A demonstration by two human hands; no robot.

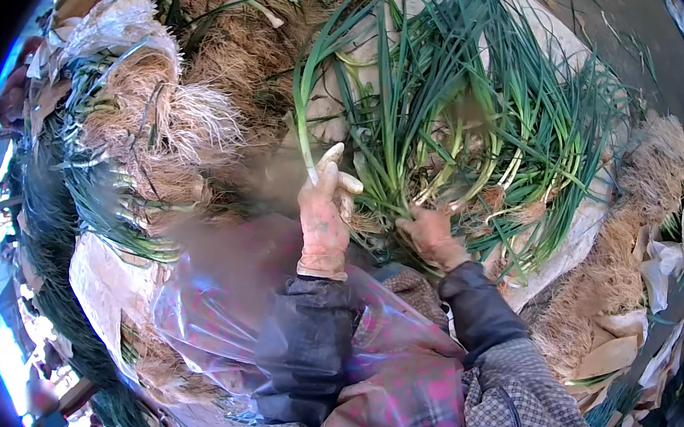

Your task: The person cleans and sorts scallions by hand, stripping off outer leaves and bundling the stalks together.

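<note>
My left hand (pixel 325 227), with pale coverings on its fingertips, holds a green onion (pixel 304 130). The onion's white stem runs down into the hand, and its green leaves arch up and over to the right. To the right, my right hand (pixel 435 237) is closed at the root end of green onions at the near edge of a loose pile (pixel 472 85). How many stems it grips is hidden by the fingers. Long dark green leaves fan away from me, while pale stems and some brownish roots show among them.
Bundles with tan, fibrous roots (pixel 150 139) lie to the left, and a row of root ends (pixel 593 282) runs along the right. Pale sacking (pixel 573 238) lies under the pile. A clear plastic sheet (pixel 215 309) covers my lap.
</note>
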